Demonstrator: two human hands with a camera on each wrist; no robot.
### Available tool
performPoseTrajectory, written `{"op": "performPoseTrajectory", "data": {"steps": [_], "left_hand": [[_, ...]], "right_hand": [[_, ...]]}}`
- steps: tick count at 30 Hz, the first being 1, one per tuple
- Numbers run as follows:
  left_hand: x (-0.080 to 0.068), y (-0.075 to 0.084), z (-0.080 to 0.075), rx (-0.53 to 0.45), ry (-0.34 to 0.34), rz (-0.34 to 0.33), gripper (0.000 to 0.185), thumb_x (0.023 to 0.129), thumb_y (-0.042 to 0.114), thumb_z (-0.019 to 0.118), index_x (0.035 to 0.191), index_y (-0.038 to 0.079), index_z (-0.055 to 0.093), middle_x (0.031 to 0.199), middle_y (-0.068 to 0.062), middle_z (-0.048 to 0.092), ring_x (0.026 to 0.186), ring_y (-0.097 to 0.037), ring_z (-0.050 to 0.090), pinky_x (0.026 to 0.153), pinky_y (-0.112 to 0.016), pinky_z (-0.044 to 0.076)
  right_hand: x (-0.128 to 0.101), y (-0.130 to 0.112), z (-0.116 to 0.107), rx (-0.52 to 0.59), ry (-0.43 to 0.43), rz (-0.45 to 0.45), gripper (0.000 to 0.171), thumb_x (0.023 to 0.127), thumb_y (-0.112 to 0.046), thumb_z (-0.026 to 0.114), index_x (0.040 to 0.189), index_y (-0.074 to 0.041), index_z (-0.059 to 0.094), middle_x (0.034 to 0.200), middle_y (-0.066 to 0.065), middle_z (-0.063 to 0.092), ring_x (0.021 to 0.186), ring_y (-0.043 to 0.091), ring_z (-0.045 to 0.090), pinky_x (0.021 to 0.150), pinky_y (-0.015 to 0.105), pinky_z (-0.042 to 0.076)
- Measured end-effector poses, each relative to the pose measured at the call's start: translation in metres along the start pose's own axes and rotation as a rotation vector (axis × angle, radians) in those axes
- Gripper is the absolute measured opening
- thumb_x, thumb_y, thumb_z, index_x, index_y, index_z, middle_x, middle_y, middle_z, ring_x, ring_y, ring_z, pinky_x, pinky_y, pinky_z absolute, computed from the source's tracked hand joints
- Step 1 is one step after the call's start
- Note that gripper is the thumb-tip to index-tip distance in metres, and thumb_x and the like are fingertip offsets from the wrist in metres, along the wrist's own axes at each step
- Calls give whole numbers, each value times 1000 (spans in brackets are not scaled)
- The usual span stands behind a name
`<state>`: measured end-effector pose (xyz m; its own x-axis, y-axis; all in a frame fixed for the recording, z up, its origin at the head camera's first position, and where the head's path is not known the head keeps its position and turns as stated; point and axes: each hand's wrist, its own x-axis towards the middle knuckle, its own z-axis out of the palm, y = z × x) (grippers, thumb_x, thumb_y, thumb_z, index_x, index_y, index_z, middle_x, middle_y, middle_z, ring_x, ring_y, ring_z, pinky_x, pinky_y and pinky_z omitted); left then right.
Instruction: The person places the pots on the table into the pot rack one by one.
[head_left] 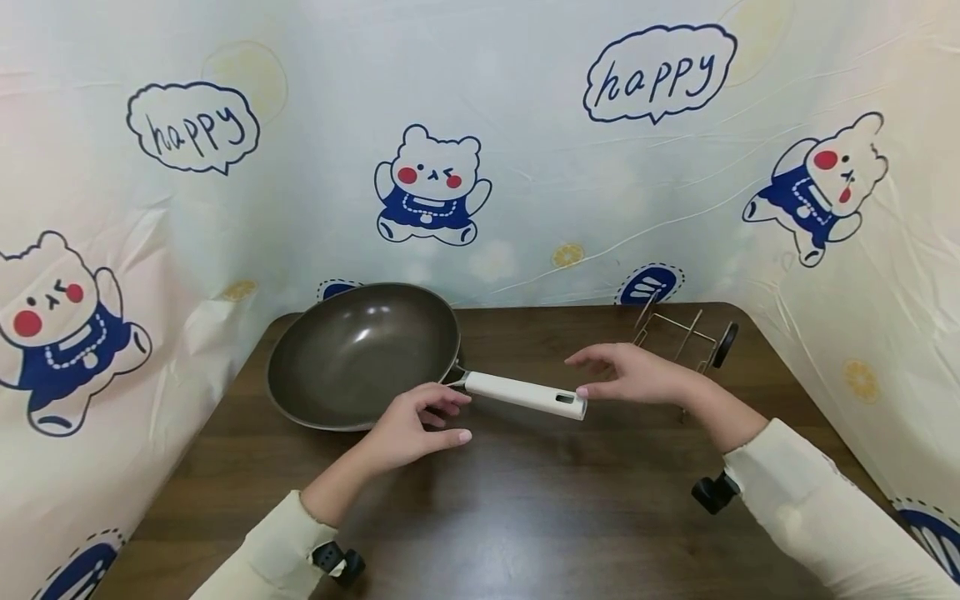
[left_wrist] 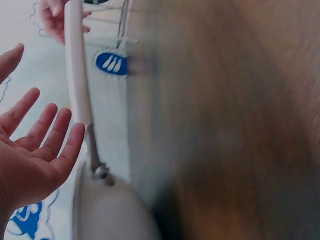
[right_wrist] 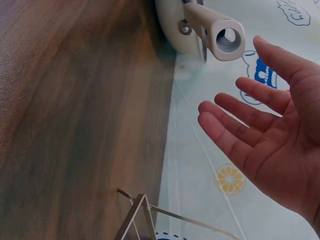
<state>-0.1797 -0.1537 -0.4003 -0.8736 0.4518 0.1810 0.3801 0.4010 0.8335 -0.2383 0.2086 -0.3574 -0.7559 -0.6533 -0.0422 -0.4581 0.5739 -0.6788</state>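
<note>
A dark brown wok [head_left: 360, 354] sits on the wooden table [head_left: 525, 508], its white handle [head_left: 525, 393] pointing right. My left hand [head_left: 448, 417] hovers just in front of the handle's base, fingers relaxed and holding nothing. In the left wrist view that left hand [left_wrist: 40, 145] is spread open beside the handle [left_wrist: 76, 75]. My right hand [head_left: 592, 377] is open at the handle's far end, apart from it. The right wrist view shows the right hand's palm [right_wrist: 270, 145] open next to the hollow handle tip [right_wrist: 223, 34].
A thin wire rack [head_left: 681, 335] stands at the back right of the table, just behind my right hand; its corner also shows in the right wrist view as the rack [right_wrist: 142, 220]. A cartoon-printed plastic sheet [head_left: 480, 150] walls the table on three sides.
</note>
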Motion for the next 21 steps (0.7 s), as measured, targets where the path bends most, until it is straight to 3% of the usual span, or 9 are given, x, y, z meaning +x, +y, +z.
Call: {"op": "performPoseTrajectory", "data": {"steps": [4,12,18,21], "left_hand": [[2,-4,12,-143,-61,-62,39,81,20,81,117,10,67,112,-3,65,104,-27,61,86,-38,54],[8,-12,43,-568,-137,-224,50,82,8,78,125,-9,57,121,-18,63,112,-36,60,86,-32,53],[15,-17,59,-815,-81,-338,49,87,6,73,129,-9,51,132,-25,52,109,-29,61,91,-43,52],[19,-19,66,-902,-18,-375,44,90,6,69,127,-8,51,124,-20,55,105,-25,61,92,-45,51]], "right_hand": [[3,1,1,71,-57,11,48,93,-32,67,133,-8,56,130,13,59,112,29,60,92,47,51],[7,5,7,254,-166,47,45,97,-27,63,134,-3,54,131,19,56,86,29,61,72,51,56],[11,9,12,333,-194,51,43,98,-25,61,134,-1,54,124,16,58,88,30,62,75,47,56],[13,10,13,383,-199,56,43,98,-23,60,134,0,54,118,16,59,91,28,62,77,47,57]]}}
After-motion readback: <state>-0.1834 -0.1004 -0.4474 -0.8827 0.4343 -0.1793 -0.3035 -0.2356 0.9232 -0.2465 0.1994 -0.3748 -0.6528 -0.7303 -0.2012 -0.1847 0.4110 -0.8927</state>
